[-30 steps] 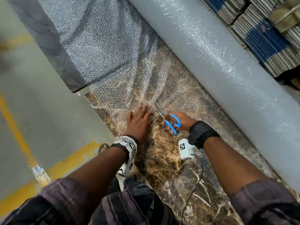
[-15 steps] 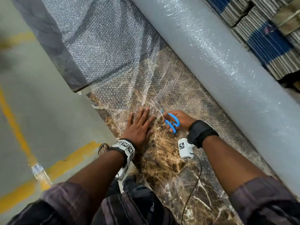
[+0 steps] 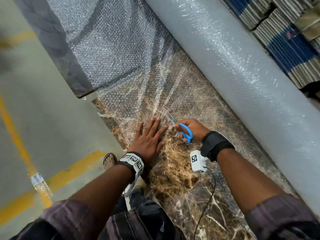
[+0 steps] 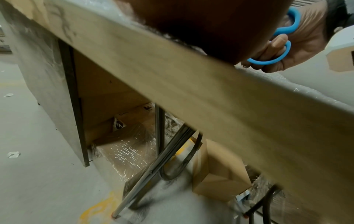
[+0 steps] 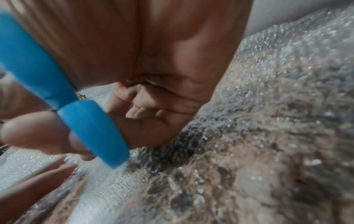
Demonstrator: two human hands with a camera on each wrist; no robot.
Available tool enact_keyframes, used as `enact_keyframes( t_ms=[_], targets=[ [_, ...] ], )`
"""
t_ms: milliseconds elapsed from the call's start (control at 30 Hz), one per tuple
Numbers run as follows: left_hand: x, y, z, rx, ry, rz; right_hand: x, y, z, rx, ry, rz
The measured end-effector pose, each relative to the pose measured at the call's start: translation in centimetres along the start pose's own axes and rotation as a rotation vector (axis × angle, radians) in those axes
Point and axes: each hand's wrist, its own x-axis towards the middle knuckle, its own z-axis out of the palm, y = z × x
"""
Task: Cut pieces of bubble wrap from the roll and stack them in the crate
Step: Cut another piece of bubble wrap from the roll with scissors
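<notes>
A big roll of bubble wrap (image 3: 242, 70) lies along the right side of the brown marble table (image 3: 181, 196). A clear sheet of bubble wrap (image 3: 121, 54) is pulled from it across the table. My left hand (image 3: 149, 137) presses flat on the sheet with straight fingers. Just to its right, my right hand (image 3: 192, 129) grips blue-handled scissors (image 3: 185, 132), their blades in the sheet. The blue handles (image 4: 277, 44) and my thumb also show in the left wrist view; the right wrist view shows the handle (image 5: 80, 118) close up. No crate is in view.
Stacks of flattened cardboard (image 3: 285, 37) stand behind the roll at top right. Grey floor with yellow lines (image 3: 72, 168) lies left of the table. Under the table are metal legs (image 4: 159, 166) and wrapped cardboard boxes (image 4: 216, 174).
Both hands have shifted slightly forward along the sheet. My left hand's fingers have flattened and spread on the bubble wrap beside the scissors.
</notes>
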Motion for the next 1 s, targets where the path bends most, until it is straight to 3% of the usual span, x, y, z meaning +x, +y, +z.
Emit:
enact_keyframes(
  t_ms=[467,1000],
  targets=[
    [-0.1,0.1,-0.5,-0.021,0.009,-0.007,0.8,0.1,-1.4,0.038,-0.172,0.059],
    [-0.1,0.0,-0.6,-0.031,-0.008,0.001,3.3,-2.2,-1.0,-0.056,-0.130,0.045]
  ],
)
